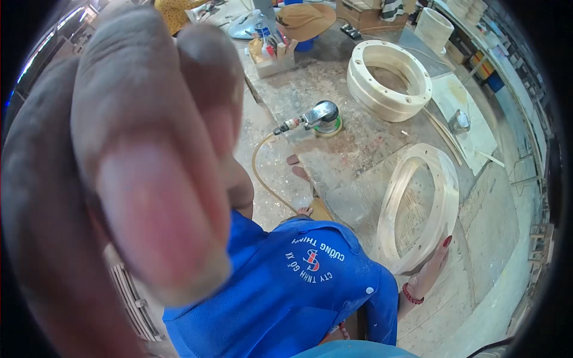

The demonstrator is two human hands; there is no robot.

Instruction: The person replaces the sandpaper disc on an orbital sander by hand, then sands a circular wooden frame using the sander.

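My left hand (143, 149) is very close to the camera and blurred, filling the left side. Its bent fingers point down and bunch together; whatever they hold, if anything, is hidden. At the lower right, my right hand (431, 265), with a red nail and a red bracelet, grips the near outer edge of a pale wooden ring (449, 185). This ring looks tilted and has small holes in its face. A thicker pale ring (388, 98) lies flat beyond it. An air sander (325, 116) rests on the worktable, left of both rings.
A tan hose (256, 164) runs from the sander over the table's left edge. At the back are a box of bottles (276, 64), a brown cap (307, 21) and a wooden box (361, 17). Thin strips (444, 137) and a small metal cup (459, 121) lie right.
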